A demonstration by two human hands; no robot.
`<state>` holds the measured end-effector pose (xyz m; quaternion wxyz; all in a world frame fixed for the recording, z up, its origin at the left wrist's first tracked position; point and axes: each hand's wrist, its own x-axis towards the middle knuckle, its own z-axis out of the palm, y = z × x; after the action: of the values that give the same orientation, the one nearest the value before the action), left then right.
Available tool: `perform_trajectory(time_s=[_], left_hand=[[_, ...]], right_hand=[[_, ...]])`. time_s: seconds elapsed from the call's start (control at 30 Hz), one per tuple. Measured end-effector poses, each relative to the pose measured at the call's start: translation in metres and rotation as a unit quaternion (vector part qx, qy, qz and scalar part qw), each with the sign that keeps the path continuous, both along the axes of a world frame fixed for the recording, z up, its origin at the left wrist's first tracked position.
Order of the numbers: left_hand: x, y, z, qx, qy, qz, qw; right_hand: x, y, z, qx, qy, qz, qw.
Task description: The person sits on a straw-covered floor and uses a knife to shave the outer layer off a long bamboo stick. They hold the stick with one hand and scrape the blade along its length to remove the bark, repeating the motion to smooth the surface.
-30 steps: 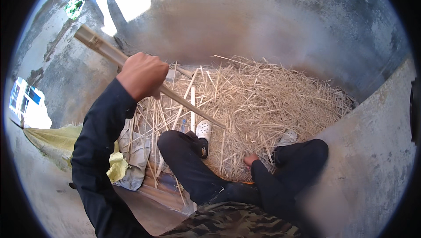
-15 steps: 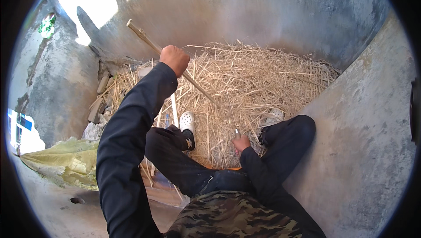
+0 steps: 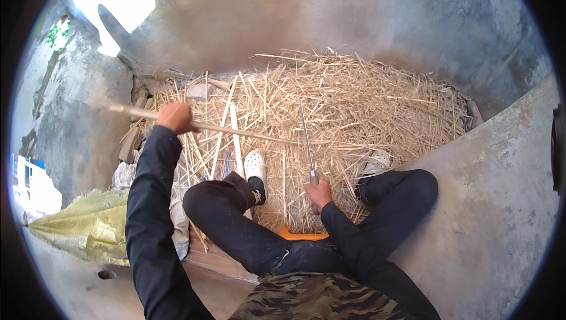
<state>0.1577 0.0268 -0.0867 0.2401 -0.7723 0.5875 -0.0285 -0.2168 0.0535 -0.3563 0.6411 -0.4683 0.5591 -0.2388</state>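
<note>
My left hand point(image 3: 175, 118) is closed around a long pale-brown wooden stick point(image 3: 247, 134), which lies nearly level across the view. The stick's thicker end, blurred, sticks out left of the fist. Its thin end comes close to the blade of a knife point(image 3: 306, 137); whether they touch I cannot tell. The handle of that long, narrow knife sits in my right hand point(image 3: 319, 195), its blade pointing away from me between my knees. Beneath the stick and blade spreads a thick layer of dry straw-like shavings point(image 3: 365, 105).
Pale clogs point(image 3: 255, 165) are on my feet, among the shavings. An orange seat edge point(image 3: 300, 236) shows between my legs. At left lie a yellowish woven sack point(image 3: 88, 226) and loose strips. A curved concrete wall point(image 3: 265, 13) closes off the far side; another slab point(image 3: 489, 202) rises at right.
My left hand has moved left and nearer to me, swinging the stick from a steep slant to almost level. The right hand with the knife has barely shifted.
</note>
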Motion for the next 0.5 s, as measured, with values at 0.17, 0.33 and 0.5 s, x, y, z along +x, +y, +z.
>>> perform_trajectory(time_s=[0.17,0.33,0.5], left_hand=[[0.049,0.018,-0.024,0.050,0.053,0.077,0.994],[0.047,-0.005,-0.014,0.062,0.058,0.106,0.991],[0.017,-0.031,-0.007,0.049,0.043,0.036,0.997]], right_hand=[[0.019,-0.001,-0.012,-0.144,0.057,0.030,0.987],[0.017,-0.001,-0.074,-0.128,0.163,0.108,0.972],[-0.008,0.008,-0.143,0.060,0.285,0.170,0.941]])
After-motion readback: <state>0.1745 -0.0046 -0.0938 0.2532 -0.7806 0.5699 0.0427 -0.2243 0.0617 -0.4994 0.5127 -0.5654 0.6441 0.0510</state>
